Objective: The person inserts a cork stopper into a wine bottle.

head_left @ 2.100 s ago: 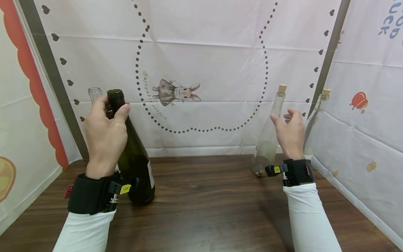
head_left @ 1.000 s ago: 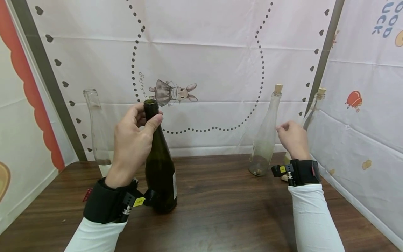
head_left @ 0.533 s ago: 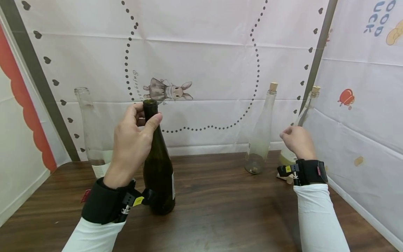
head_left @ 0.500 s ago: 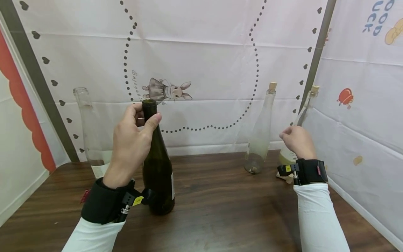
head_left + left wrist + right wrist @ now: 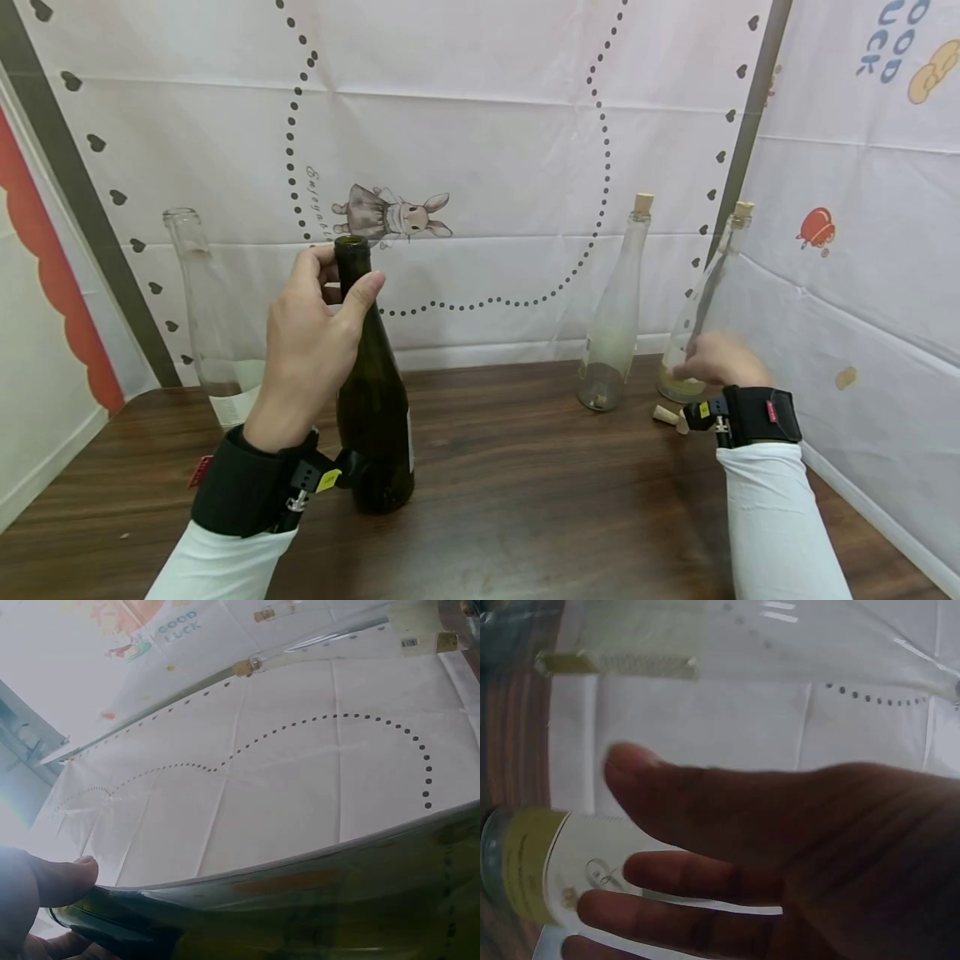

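Observation:
My left hand grips the neck of a dark green wine bottle, uncorked and standing upright on the table. In the left wrist view the thumb lies along the neck of this bottle. My right hand holds nothing and is lowered near two loose corks, one lying on its side and another partly behind the wrist strap. Its fingers are spread and relaxed in the right wrist view. Just behind it stands a corked clear bottle with a pale label.
A second corked clear bottle stands left of the right hand. At the far left is an uncorked clear bottle, partly behind the left hand. A printed white cloth walls in the back and sides of the brown wooden table.
My left hand has carried the green bottle rightward and set it down, then stayed still. My right hand has moved down from beside the corked bottles toward the loose corks.

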### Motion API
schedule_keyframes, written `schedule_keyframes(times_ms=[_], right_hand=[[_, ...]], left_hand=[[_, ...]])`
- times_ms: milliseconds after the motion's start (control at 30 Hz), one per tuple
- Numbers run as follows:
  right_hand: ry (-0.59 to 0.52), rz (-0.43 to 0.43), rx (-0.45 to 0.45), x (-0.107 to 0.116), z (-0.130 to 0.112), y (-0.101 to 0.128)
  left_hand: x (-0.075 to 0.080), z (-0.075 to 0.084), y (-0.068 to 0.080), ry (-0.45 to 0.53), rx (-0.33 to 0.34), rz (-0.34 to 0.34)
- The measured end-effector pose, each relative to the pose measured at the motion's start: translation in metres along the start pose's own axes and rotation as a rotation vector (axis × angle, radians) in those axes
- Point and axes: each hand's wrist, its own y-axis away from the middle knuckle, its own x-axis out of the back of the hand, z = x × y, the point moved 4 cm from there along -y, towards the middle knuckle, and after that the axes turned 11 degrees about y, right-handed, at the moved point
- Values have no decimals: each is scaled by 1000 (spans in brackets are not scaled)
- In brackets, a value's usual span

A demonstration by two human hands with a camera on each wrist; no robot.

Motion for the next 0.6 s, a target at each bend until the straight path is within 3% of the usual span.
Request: schedule_keyframes(times_ms=[233, 600], right_hand=[[91, -163, -8, -21, 2, -4], [194, -213, -7, -39, 3, -3]], left_hand=[[-1, 1, 0, -20, -10, 19], [-2, 1, 0, -11, -1, 8]])
